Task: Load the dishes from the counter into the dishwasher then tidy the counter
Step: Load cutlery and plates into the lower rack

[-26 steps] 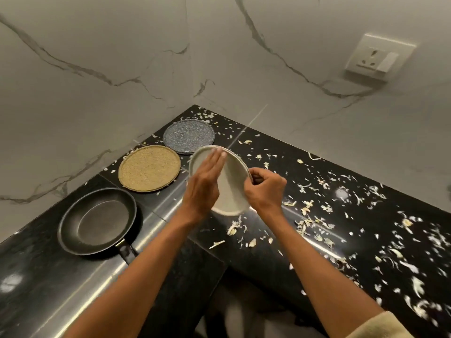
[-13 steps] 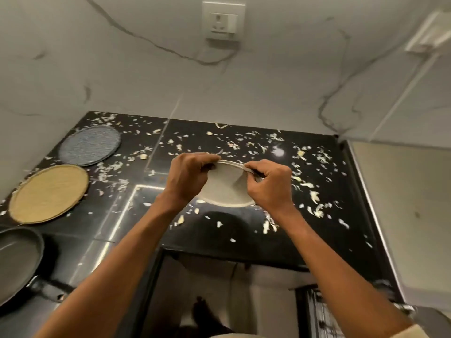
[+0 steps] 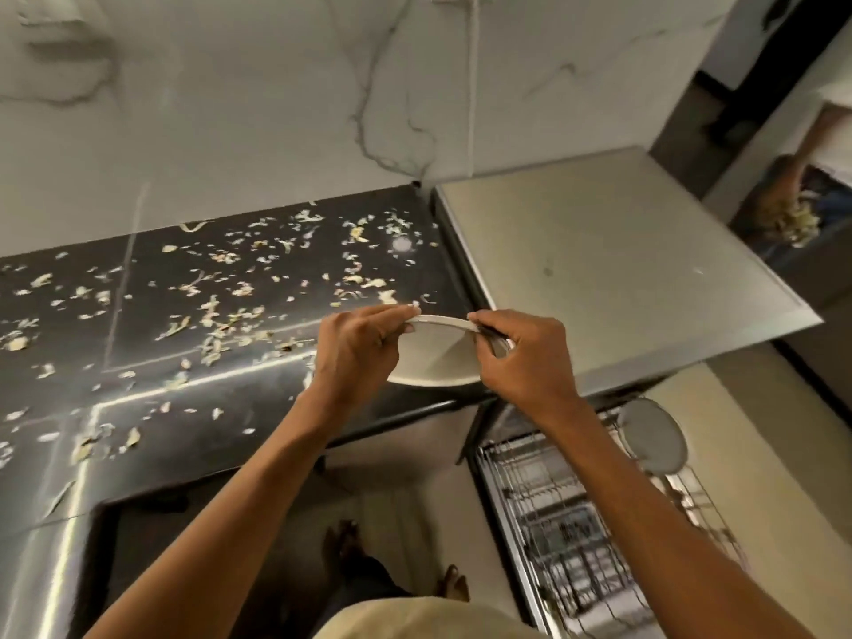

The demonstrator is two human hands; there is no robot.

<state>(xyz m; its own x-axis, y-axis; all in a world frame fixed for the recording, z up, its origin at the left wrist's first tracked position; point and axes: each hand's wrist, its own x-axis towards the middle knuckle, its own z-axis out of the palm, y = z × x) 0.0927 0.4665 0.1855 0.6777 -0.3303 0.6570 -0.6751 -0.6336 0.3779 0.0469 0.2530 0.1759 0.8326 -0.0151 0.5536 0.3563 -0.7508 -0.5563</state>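
A white plate (image 3: 435,362) is held on edge above the front edge of the black counter (image 3: 193,389), its underside facing me. My left hand (image 3: 357,350) grips its left rim and my right hand (image 3: 525,357) grips its right rim. Something thin and dark lies under my right fingers against the plate; I cannot tell what it is. The dishwasher (image 3: 613,265) stands at the right of the counter, with its wire rack (image 3: 567,523) pulled out below. A grey plate (image 3: 654,438) stands upright in that rack.
Several pale vegetable scraps (image 3: 221,311) are strewn over the black counter. A marble wall (image 3: 276,108) rises behind it. Another person (image 3: 825,145) stands at the far right. My bare feet (image 3: 350,541) show on the floor below the counter edge.
My view has swung right, away from the pan and round mats towards the dishwasher. Both hands have carried the white plate rightward; the left hand went from a flat palm on it to gripping its rim.
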